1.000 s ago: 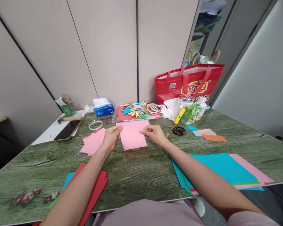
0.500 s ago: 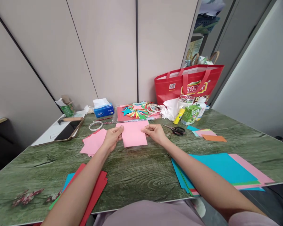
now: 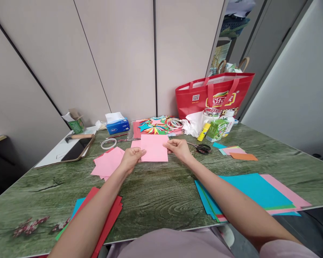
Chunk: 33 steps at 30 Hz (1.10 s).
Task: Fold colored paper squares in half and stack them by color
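Observation:
A square of pink paper (image 3: 154, 147) is held up between both hands, facing me. My left hand (image 3: 133, 158) pinches its lower left corner, while my right hand (image 3: 179, 148) pinches its right edge. Behind its left side, another piece of pink paper (image 3: 136, 143) partly shows. Left of my left hand lies a loose pile of pink paper pieces (image 3: 109, 163) with a bit of red at its edge. Black-handled scissors (image 3: 202, 148) rest just right of my right hand.
Colored sheets (image 3: 247, 190) lie at the right front, red sheets (image 3: 111, 215) under my left forearm. Along the back stand a tissue box (image 3: 118, 126), paper stars (image 3: 156, 127), a glue stick (image 3: 204, 132), a green carton (image 3: 215, 130) and a red bag (image 3: 191, 107). A hammer (image 3: 79, 136) lies by a tablet-like device (image 3: 78, 148).
The pink square has been raised and turned more upright. My left hand has shifted slightly right and down to its lower corner, and the pink paper behind it now shows separately.

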{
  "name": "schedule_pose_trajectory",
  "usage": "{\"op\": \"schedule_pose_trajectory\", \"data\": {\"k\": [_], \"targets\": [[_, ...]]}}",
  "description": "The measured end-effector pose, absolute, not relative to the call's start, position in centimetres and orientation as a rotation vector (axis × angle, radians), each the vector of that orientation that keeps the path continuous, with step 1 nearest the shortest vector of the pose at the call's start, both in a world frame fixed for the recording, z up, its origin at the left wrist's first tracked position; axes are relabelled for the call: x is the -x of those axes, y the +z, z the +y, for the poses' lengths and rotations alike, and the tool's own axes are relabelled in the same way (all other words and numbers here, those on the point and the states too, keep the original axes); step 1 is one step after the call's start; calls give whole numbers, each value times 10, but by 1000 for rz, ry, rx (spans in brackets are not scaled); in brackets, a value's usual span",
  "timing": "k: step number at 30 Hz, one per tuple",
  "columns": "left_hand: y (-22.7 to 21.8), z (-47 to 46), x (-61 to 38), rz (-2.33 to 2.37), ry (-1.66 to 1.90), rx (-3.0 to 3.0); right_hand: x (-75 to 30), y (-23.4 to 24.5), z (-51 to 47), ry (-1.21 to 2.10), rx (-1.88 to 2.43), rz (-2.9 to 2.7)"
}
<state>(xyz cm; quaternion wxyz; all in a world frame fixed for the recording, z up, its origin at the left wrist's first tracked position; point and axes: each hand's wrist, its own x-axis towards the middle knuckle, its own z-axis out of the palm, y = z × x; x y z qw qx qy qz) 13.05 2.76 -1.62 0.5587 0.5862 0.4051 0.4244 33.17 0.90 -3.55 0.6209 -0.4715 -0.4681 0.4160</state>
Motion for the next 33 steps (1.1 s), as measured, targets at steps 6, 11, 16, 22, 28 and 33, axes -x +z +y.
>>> {"op": "schedule_pose_trajectory", "data": {"k": [6,11,16,22,28,33], "targets": [[-16,25,-132,842,897,-1266,-333,-35,9,936,1097,-1034],[-19,26,-131,807,773,-1256,-336,-35,10,927,1082,-1013],[-18,26,-131,823,799,-1239,-335,-36,11,944,1075,-1004],[-17,25,-132,817,813,-1232,-333,-34,9,935,1095,-997],[-16,25,-132,799,933,-1231,-331,-36,9,927,1085,-1021],[-17,26,-133,835,1019,-1262,-330,-38,10,926,1066,-1027]]}}
